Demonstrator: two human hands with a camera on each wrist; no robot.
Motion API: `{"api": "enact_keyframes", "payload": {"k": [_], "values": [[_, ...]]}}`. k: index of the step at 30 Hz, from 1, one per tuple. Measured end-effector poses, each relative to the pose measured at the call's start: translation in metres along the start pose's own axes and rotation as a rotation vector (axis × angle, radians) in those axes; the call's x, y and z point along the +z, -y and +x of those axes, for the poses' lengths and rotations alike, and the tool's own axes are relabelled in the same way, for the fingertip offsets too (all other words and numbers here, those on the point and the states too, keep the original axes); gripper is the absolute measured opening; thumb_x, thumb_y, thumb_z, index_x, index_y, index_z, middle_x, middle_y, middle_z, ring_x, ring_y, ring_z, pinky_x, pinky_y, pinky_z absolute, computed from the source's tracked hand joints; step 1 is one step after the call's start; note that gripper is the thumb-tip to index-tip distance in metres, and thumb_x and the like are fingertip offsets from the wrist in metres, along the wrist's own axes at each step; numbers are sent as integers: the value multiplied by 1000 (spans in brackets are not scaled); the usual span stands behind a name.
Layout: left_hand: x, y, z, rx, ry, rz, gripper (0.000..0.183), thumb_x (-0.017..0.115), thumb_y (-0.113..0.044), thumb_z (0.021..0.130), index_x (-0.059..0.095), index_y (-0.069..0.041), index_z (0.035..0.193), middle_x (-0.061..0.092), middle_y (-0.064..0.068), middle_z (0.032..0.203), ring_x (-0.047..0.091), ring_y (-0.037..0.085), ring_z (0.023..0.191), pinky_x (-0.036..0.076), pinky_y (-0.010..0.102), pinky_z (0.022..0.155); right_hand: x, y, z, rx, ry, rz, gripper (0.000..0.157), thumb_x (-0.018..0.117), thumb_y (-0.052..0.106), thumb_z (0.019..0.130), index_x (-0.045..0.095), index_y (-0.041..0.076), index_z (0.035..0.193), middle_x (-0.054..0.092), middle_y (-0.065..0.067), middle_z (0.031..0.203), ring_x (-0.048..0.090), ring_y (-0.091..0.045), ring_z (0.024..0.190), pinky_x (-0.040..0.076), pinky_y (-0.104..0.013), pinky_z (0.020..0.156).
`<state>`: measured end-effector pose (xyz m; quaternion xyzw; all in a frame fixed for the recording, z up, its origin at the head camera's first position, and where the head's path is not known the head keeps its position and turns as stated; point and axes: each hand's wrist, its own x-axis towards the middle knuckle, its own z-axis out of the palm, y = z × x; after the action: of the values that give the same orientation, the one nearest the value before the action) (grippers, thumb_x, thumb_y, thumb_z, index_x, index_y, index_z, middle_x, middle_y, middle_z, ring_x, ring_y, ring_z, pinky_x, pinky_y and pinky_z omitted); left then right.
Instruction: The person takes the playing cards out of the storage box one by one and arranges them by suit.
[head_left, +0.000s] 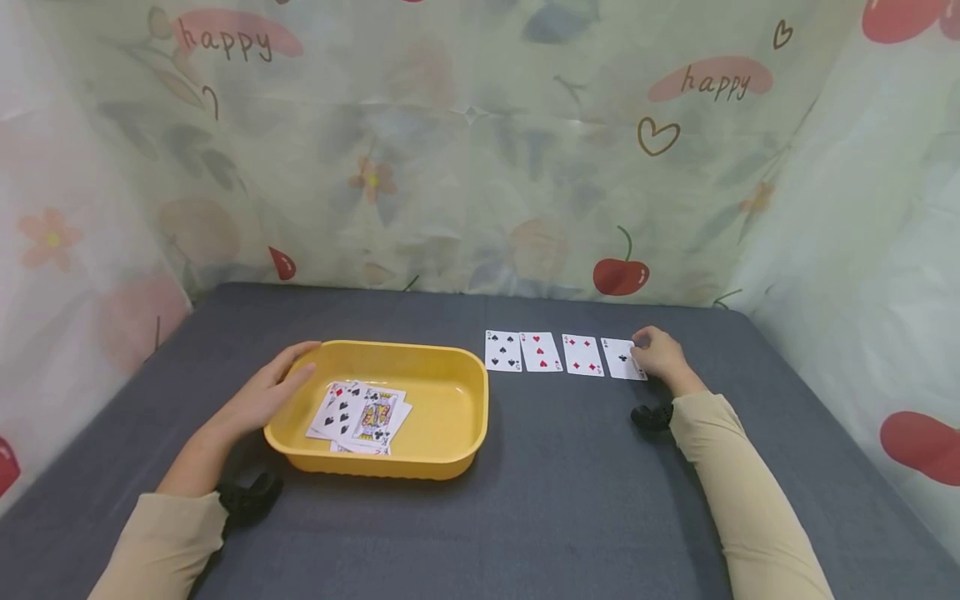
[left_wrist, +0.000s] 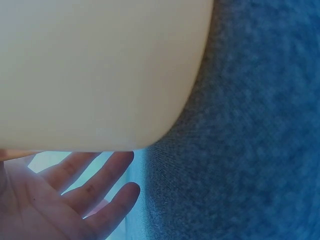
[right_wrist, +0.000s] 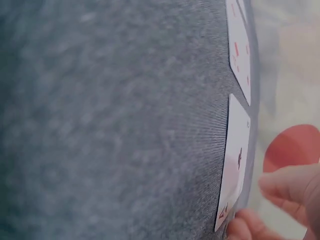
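My left hand (head_left: 268, 394) is at the left end of a yellow plastic basin (head_left: 450, 358), its thumb over the rim. In the left wrist view its fingers (left_wrist: 92, 192) are spread along the outside wall. Inside the basin lies a loose pile of playing cards (head_left: 378, 415), a king of clubs and a spade card uppermost. At the far right of a row of face-up cards, my right hand (head_left: 660, 354) has its fingertips at the right edge of an ace of clubs (head_left: 619, 358). That card lies flat on the cloth, and the right thumb (right_wrist: 280, 186) stands apart from it.
Left of the ace lie a four of diamonds (head_left: 582, 356), a three of hearts (head_left: 540, 352) and a five of spades (head_left: 502, 351). Dark grey cloth covers the table (head_left: 540, 517). A patterned curtain (head_left: 472, 183) hangs behind and at both sides.
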<state>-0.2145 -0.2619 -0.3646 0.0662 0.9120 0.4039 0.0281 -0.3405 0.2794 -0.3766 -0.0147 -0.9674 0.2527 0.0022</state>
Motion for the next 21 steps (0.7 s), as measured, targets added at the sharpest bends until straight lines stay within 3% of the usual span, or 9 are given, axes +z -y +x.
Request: {"api": "enact_keyframes", "payload": {"k": [5, 13, 21], "values": [[0, 0, 0, 1, 0, -6, 59, 35, -40, 100, 22, -5, 147, 27, 26, 148, 34, 40, 131, 30, 56, 103, -1, 1, -3, 11, -30, -32, 36, 47, 16, 90, 51, -9, 115, 56, -30, 107, 53, -36, 94, 43, -45, 81], [0, 1, 0, 14, -2, -10, 59, 36, -39, 100, 23, -5, 147, 27, 26, 148, 34, 40, 131, 29, 56, 103, -5, 21, -8, 13, 44, 82, 42, 46, 22, 94, 47, -5, 125, 51, -31, 123, 52, -39, 111, 44, -48, 90], [0, 2, 0, 8, 3, -11, 60, 35, -40, 100, 22, -5, 147, 25, 25, 149, 31, 41, 133, 28, 57, 104, -9, 65, -16, -88, 122, 208, 44, 48, 26, 96, 45, 2, 132, 50, -27, 129, 54, -39, 107, 48, -43, 80]]}}
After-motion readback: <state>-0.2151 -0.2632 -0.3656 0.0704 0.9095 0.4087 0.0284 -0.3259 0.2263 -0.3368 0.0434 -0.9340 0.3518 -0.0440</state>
